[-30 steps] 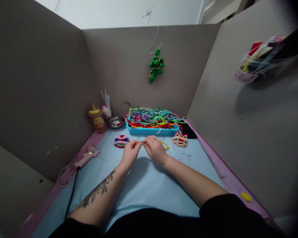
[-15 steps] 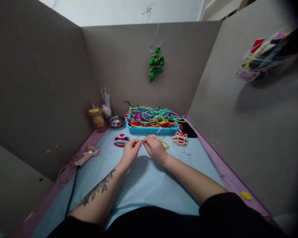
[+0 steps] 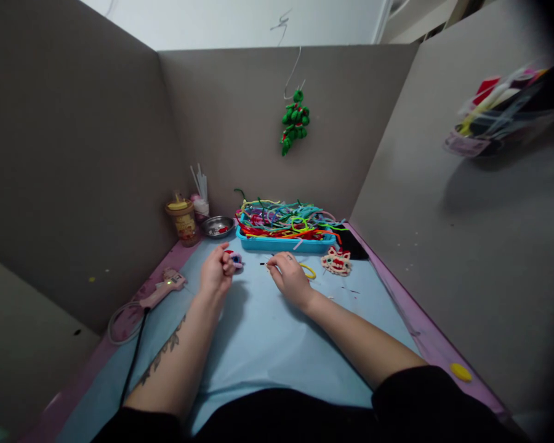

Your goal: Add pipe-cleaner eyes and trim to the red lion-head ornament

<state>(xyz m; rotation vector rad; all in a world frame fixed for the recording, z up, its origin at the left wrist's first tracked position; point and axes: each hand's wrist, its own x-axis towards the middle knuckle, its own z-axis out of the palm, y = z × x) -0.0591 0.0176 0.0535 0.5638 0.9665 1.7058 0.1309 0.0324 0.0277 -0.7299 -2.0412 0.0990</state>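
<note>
My right hand is closed in a pinch over the middle of the mat. From its fingertips a small thin piece with a dark tip points left; its kind is too small to tell. Apart from it, my left hand is raised with curled fingers, and whatever they may hold is hidden. Behind that hand, a purple and red fuzzy face ornament is partly covered. A yellow fuzzy loop lies just right of my right hand. Farther right rests a cream and red fuzzy face ornament.
A blue tray heaped with coloured pipe cleaners stands at the back. To its left are a metal bowl and a brown cup. A pink glue gun with a cord lies left. Grey panels enclose three sides.
My left hand has moved left, away from my right hand, and turned with its fingers curled. It now covers part of the purple ornament. My right hand keeps its pinch in nearly the same place.
</note>
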